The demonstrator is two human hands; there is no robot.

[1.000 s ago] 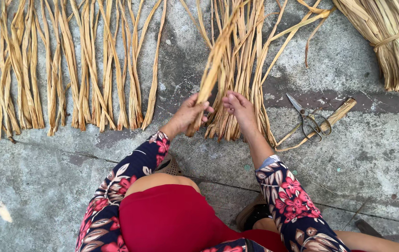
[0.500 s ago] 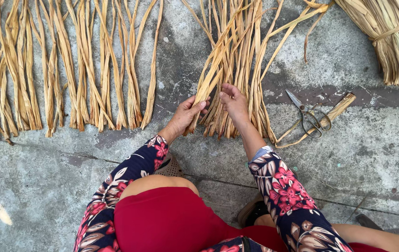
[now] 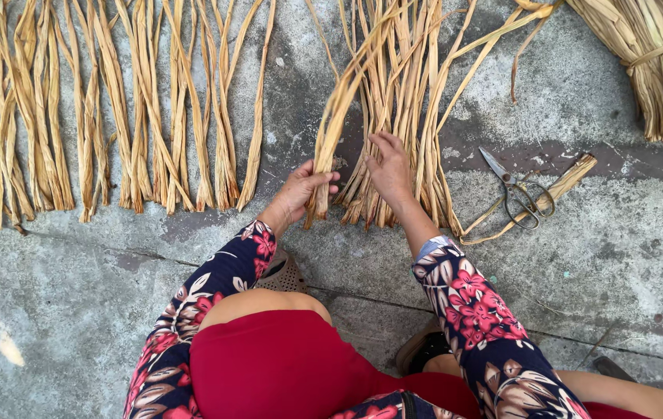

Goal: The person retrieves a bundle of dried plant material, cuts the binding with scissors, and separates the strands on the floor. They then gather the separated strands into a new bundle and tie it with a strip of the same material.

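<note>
The left hand [image 3: 300, 190] is closed around the base of a few dried straw strips [image 3: 331, 132], lifting them slightly off the loose pile [image 3: 401, 116] they belong to. This grip separates the chosen strips from the rest. The right hand [image 3: 390, 167] rests flat on the pile, fingers spread and holding nothing, apparently pinning the remaining strips so they do not drag along. To the left, sorted strips [image 3: 114, 116] lie in a parallel row on the concrete floor [image 3: 75, 310], cut ends roughly aligned. Scissors [image 3: 521, 194] lie to the right of the pile, within reach. A tied bundle [image 3: 649, 62] sits at the far right.
</note>
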